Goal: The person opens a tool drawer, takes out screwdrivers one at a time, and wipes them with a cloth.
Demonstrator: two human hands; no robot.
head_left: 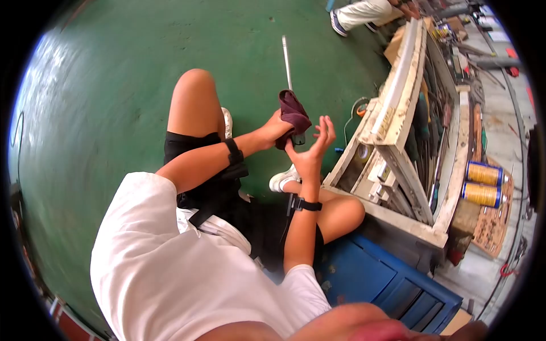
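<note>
My left hand [274,129] is closed on a bunched maroon cloth [294,111]. A thin silvery rod [287,61] extends from the cloth's far side; the cloth hides its near end, and I cannot tell if it is wrapped inside. Below the cloth, a small dark grey part [299,138] shows between my hands. My right hand [311,152] has its fingers raised and apart, with the thumb close to the lower edge of the cloth. Whether that thumb touches the cloth or the dark part is unclear.
A worn whitish wooden rack [406,85] with several long tools stands at my right. Beside it are two yellow-and-blue spray cans [482,194] on a cluttered bench. A blue plastic stool or crate [358,267] is under me. Another person's leg [361,14] shows on the green floor [114,85].
</note>
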